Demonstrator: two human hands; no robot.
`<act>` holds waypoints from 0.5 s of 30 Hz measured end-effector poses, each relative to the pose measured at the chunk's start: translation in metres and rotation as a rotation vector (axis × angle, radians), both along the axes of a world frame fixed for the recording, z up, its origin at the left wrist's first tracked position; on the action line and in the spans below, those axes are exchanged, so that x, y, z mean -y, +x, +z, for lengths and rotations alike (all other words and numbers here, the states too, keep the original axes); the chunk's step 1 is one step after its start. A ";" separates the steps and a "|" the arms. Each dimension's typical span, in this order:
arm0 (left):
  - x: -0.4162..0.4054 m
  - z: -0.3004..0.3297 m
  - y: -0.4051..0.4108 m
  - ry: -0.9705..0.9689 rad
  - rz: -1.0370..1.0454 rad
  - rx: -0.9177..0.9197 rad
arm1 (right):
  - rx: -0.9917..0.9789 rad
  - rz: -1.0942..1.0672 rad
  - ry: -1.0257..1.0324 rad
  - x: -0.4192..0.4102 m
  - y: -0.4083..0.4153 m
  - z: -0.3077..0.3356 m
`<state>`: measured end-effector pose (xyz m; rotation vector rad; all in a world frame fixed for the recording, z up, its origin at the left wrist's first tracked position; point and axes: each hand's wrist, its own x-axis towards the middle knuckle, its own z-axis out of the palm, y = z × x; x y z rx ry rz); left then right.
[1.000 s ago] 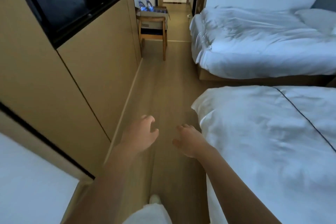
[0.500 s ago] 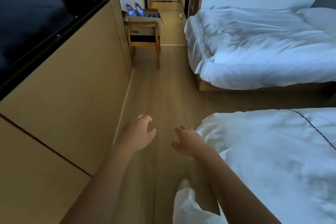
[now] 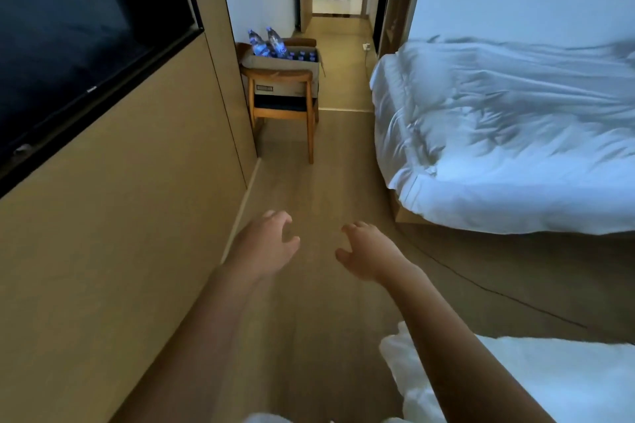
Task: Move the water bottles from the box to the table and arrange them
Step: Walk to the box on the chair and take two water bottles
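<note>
The left hand [image 3: 266,244] and right hand [image 3: 369,256] hang loosely curled and empty; the box [image 3: 285,74] of water bottles [image 3: 269,43] on the chair [image 3: 281,103] now looms closer, so pickup approaches.

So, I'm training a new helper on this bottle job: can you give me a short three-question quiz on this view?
1. True or false: the left hand holds a bottle.
2. What does the cardboard box of water bottles rest on?
A. the floor
B. a wooden chair
C. a bed
3. Fill in: the right hand is ____.

Key: 1 false; 2 B; 3 empty.
</note>
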<state>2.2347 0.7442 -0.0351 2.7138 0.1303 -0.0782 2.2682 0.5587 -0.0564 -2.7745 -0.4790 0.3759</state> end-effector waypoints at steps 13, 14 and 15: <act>-0.089 -0.025 0.273 0.001 -0.001 -0.014 | -0.020 0.033 -0.035 -0.083 0.273 -0.020; -0.098 -0.025 0.293 0.003 -0.006 -0.017 | -0.020 0.026 -0.030 -0.092 0.292 -0.018; -0.109 -0.024 0.318 0.006 -0.009 -0.016 | -0.020 0.018 -0.023 -0.102 0.315 -0.016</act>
